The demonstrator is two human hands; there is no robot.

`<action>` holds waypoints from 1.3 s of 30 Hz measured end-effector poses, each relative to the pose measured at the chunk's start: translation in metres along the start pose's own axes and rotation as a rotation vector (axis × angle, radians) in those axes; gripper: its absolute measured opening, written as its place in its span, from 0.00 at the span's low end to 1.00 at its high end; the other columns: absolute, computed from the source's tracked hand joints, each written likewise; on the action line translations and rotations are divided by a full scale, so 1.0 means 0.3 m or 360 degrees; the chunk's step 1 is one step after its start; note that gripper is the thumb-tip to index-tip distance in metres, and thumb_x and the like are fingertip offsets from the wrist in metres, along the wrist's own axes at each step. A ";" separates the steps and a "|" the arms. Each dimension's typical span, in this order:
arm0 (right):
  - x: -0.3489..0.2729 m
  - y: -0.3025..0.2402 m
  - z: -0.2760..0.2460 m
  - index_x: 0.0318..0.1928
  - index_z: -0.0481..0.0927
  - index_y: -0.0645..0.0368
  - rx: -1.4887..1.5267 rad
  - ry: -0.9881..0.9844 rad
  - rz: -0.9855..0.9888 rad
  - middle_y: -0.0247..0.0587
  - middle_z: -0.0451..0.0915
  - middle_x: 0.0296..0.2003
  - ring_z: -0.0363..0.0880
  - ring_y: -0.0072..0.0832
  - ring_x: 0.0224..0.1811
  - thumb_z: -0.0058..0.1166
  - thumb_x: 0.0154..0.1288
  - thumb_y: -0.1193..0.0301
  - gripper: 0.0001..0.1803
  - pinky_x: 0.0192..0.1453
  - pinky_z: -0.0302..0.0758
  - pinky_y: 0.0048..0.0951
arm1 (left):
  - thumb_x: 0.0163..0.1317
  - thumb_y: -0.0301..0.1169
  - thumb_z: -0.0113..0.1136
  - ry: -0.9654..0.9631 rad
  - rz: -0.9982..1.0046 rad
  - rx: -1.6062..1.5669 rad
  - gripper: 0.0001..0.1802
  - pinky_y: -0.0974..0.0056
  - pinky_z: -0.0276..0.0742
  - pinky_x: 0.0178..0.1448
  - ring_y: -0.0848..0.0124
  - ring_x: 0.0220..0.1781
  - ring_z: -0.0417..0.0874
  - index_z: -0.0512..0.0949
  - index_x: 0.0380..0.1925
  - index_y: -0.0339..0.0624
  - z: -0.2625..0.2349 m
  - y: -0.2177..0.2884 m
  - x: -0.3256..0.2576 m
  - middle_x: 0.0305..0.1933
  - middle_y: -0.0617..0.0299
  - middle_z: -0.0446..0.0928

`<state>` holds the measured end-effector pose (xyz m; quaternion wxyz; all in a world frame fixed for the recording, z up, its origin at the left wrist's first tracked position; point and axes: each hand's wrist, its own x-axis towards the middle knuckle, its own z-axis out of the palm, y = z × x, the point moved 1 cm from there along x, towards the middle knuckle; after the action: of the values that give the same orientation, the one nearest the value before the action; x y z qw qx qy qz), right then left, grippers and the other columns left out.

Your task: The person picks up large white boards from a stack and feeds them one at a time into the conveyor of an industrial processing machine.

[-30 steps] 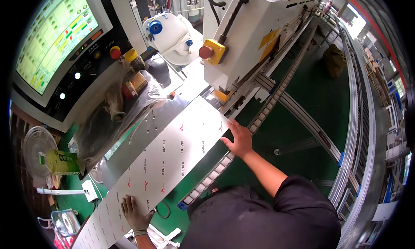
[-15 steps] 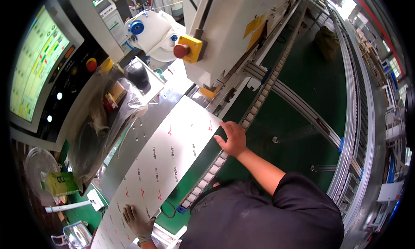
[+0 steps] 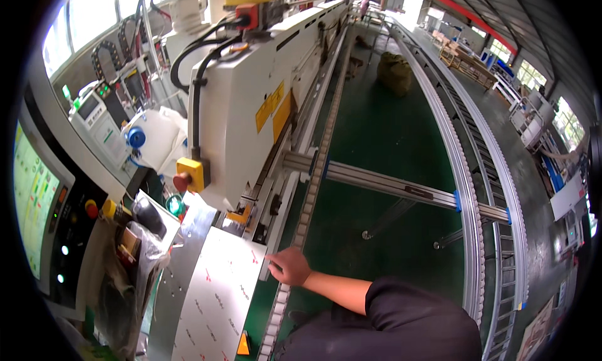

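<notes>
A long white panel [image 3: 216, 298] with rows of small printed marks lies on the metal work surface, its far end near the machine head. My right hand [image 3: 290, 267] is at its far right corner, with fingertips at the edge. The fingers are loosely bent and the thumb stands a little apart from them; no firm grip shows. My left hand is out of view. The panel's near end runs off the lower edge of the picture.
The white machine [image 3: 235, 104] carries a red-and-yellow stop button [image 3: 191, 175]. A lit control screen [image 3: 34, 201] and plastic-covered items [image 3: 135, 260] stand left. A roller rail [image 3: 307, 204] runs beside the panel; a metal crossbar [image 3: 389, 184] spans the green floor to another rail.
The view has swung up and toward the far end of the machine. My left hand, earlier flat on the panel in a glove, has left view. My right hand stays by the panel's corner.
</notes>
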<state>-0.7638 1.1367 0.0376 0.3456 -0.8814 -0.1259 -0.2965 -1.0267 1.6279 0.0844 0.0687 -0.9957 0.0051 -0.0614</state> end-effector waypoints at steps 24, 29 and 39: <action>0.018 0.005 0.075 0.39 0.78 0.60 -0.0470 -0.0785 0.0332 0.50 0.84 0.27 0.83 0.51 0.33 0.56 0.56 0.64 0.14 0.45 0.73 0.52 | 0.69 0.62 0.56 0.0159 0.0235 -0.0112 0.50 0.37 0.63 0.77 0.36 0.75 0.66 0.63 0.72 0.27 -0.017 -0.029 -0.026 0.75 0.31 0.64; 0.023 -0.021 0.104 0.37 0.79 0.62 -0.0460 -0.0696 0.0473 0.54 0.84 0.25 0.83 0.53 0.29 0.55 0.53 0.68 0.13 0.42 0.76 0.53 | 0.71 0.66 0.48 -0.0112 0.0025 -0.0022 0.52 0.38 0.54 0.81 0.38 0.79 0.59 0.61 0.73 0.26 -0.002 0.024 -0.003 0.78 0.33 0.59; 0.019 -0.007 0.084 0.33 0.81 0.61 -0.0366 -0.0563 0.0430 0.53 0.82 0.22 0.82 0.54 0.27 0.54 0.52 0.67 0.11 0.38 0.75 0.54 | 0.68 0.68 0.46 -0.0450 -0.0208 0.0179 0.54 0.46 0.45 0.86 0.45 0.83 0.54 0.60 0.75 0.29 -0.054 0.170 0.089 0.82 0.38 0.54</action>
<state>-0.7492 1.1557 0.0274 0.2521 -0.9619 -0.0309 -0.1012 -1.0023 1.5746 0.0968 0.1201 -0.9873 -0.0727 0.0749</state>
